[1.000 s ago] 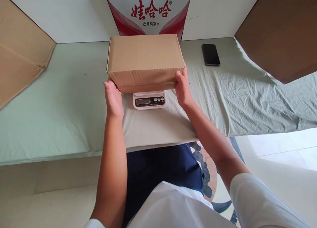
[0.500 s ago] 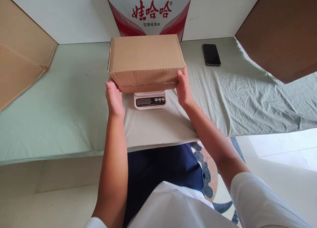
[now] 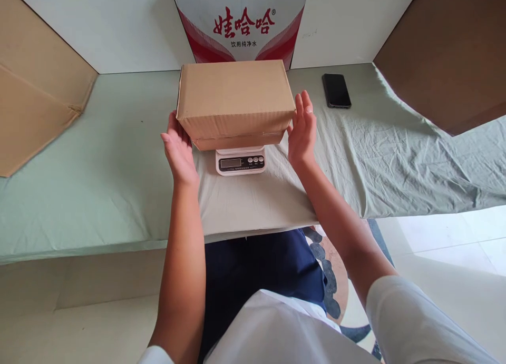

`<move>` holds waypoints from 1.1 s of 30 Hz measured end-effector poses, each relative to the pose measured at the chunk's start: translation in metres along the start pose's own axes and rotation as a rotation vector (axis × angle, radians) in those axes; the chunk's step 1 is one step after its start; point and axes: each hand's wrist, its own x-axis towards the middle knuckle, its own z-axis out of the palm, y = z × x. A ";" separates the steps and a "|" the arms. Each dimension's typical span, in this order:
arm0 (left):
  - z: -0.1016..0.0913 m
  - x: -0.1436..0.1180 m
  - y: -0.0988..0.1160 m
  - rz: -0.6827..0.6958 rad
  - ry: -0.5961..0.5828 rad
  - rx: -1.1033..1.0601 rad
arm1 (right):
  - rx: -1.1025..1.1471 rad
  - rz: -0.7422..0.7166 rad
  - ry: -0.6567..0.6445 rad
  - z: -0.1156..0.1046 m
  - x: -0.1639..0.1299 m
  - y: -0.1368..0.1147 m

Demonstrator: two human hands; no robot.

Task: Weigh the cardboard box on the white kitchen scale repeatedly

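Observation:
A brown cardboard box (image 3: 236,90) rests on a small white kitchen scale (image 3: 241,163), whose display and buttons show below the box's near side. The scale's weighing plate is mostly hidden under the box. My left hand (image 3: 179,149) is open at the box's left side, thumb apart, with some fingertips out of sight behind its edge. My right hand (image 3: 302,129) is open beside the right side, fingers stretched upward. Whether either hand still touches the cardboard I cannot tell.
A black phone (image 3: 336,90) lies on the green cloth (image 3: 130,158) at the right. Behind the box stands a white and red carton (image 3: 243,27) with printed characters. Large cardboard panels (image 3: 39,85) flank the left and right. The table's front edge runs before my body.
Both hands have loosened from the box. My right thumb has come off its front corner and the fingers have opened outward. The box sits about where it was, over the scale.

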 end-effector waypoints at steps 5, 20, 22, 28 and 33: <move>-0.002 0.001 -0.005 -0.021 0.036 0.007 | -0.053 -0.032 -0.033 -0.006 0.006 0.014; 0.005 0.000 -0.007 -0.032 0.094 -0.113 | 0.015 0.037 -0.021 0.001 0.006 0.017; 0.008 -0.002 -0.005 -0.040 0.093 -0.088 | 0.037 0.038 -0.022 0.003 0.005 0.018; 0.011 -0.004 -0.003 -0.054 0.099 -0.090 | 0.154 0.082 0.022 0.007 0.001 0.012; 0.011 -0.004 -0.005 -0.042 0.115 -0.109 | 0.179 0.096 0.034 0.012 -0.002 0.003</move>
